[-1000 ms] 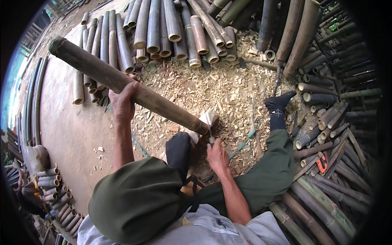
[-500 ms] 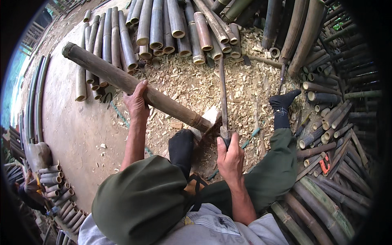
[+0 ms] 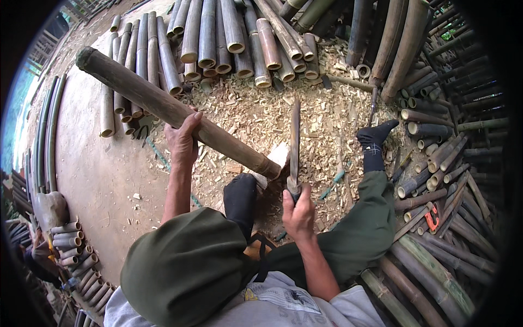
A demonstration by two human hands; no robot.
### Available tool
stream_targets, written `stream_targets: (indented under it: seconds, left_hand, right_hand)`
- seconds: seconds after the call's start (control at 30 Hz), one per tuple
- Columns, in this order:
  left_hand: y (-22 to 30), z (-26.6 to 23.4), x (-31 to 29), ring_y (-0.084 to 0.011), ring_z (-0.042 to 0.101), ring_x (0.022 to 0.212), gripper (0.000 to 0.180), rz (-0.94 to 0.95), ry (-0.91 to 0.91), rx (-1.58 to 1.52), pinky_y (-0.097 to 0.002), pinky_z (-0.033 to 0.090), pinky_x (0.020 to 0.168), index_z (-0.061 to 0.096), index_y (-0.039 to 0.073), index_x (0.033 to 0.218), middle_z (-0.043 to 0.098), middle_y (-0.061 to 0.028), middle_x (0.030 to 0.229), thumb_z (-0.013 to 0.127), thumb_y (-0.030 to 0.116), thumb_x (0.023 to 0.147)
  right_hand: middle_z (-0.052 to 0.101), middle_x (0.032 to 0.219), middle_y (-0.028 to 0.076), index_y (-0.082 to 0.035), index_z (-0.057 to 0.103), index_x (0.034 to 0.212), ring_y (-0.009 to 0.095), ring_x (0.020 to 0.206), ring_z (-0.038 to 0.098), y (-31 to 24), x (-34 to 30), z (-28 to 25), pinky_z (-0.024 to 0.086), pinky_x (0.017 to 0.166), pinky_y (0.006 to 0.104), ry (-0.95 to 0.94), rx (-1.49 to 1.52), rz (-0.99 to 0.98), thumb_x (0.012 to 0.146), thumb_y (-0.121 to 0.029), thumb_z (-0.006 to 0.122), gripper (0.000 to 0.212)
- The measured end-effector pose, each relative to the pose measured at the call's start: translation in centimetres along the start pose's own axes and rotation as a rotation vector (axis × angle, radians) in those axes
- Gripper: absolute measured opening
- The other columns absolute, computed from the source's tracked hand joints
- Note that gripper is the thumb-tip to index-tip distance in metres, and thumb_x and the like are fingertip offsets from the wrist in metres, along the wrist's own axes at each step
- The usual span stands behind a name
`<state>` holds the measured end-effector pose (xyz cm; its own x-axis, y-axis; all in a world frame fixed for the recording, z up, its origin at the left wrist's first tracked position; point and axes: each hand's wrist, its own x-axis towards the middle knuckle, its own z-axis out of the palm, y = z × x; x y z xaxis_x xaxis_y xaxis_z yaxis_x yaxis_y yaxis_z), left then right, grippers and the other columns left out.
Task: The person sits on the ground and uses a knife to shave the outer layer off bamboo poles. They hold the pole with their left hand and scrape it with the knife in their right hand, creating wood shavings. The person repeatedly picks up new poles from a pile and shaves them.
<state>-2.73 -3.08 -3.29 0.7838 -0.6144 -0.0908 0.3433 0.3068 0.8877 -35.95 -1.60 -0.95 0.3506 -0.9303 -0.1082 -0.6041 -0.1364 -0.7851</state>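
My left hand [image 3: 183, 140] is closed around a thick brown bamboo pole [image 3: 158, 101], which slants from upper left down to the middle. The pole's near end rests against a pale wooden block [image 3: 279, 153] by my black-socked left foot [image 3: 240, 195]. In my right hand [image 3: 299, 213] I grip the handle of a machete [image 3: 295, 143]. Its long blade points away from me, just right of the pole's near end and apart from it. The block is partly hidden behind the pole.
Pale wood chips [image 3: 321, 125] cover the ground ahead. Cut bamboo lengths [image 3: 207, 41] lie in a row at the back, and more bamboo [image 3: 438, 158] is stacked at right beside an orange-handled saw [image 3: 432, 217]. My right foot [image 3: 377, 134] stretches out among the chips.
My right hand has moved left with the machete, bringing its blade nearer the pole's end and turning its flat more into sight. The pole's far end has shifted slightly up and left.
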Motion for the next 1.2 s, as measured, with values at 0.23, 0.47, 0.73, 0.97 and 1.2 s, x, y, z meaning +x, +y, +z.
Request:
stream_targets:
  seconds: [0.23,0.47,0.73,0.97,1.2]
  left_hand:
    - [1.2,0.0,-0.5,-0.0233,0.070,0.095,0.046,-0.003,-0.157,-0.085,-0.0396,0.060,0.091,0.060,-0.004,0.116,0.068,-0.0146,0.106,0.087,0.002,0.079]
    - [0.3,1.1,-1.2,-0.0240,0.071,0.095,0.046,-0.015,-0.169,-0.040,-0.0392,0.060,0.090,0.061,-0.003,0.117,0.069,-0.0136,0.107,0.086,0.003,0.079]
    - [1.9,-1.1,-0.6,-0.0253,0.068,0.105,0.063,-0.031,-0.248,0.080,-0.0411,0.057,0.098,0.054,-0.004,0.128,0.064,-0.0133,0.114,0.090,0.010,0.078]
    - [1.8,-0.9,-0.7,-0.0273,0.064,0.110,0.072,-0.058,-0.319,0.055,-0.0418,0.054,0.099,0.050,-0.001,0.135,0.059,-0.0144,0.124,0.090,0.011,0.076]
    - [0.2,-0.7,-0.2,-0.0212,0.071,0.089,0.053,0.117,0.244,0.016,-0.0369,0.058,0.081,0.061,-0.004,0.122,0.070,-0.0104,0.102,0.090,0.008,0.080]
  right_hand:
    - [0.070,0.087,0.031,0.000,0.050,0.112,0.054,0.084,0.067,0.7,2.2,-0.8,0.052,0.071,0.0593,-0.200,-0.251,0.129,0.107,-0.035,0.057,0.036]
    - [0.070,0.088,0.028,0.001,0.052,0.114,0.052,0.082,0.069,3.2,-0.3,1.3,0.054,0.069,0.0557,0.068,-0.039,0.000,0.104,-0.028,0.061,0.032]
    - [0.069,0.090,0.030,0.000,0.052,0.113,0.052,0.085,0.068,-1.8,1.2,-2.1,0.052,0.070,0.0574,-0.126,-0.141,0.069,0.106,-0.033,0.058,0.035]
    - [0.070,0.093,0.032,-0.001,0.052,0.111,0.053,0.086,0.068,6.6,0.4,1.6,0.051,0.074,0.0610,-0.211,-0.364,0.230,0.105,-0.035,0.059,0.035]
    - [0.069,0.089,0.029,-0.002,0.051,0.112,0.054,0.081,0.066,1.2,0.7,-0.7,0.049,0.069,0.0617,-0.130,-0.203,0.122,0.106,-0.037,0.058,0.036]
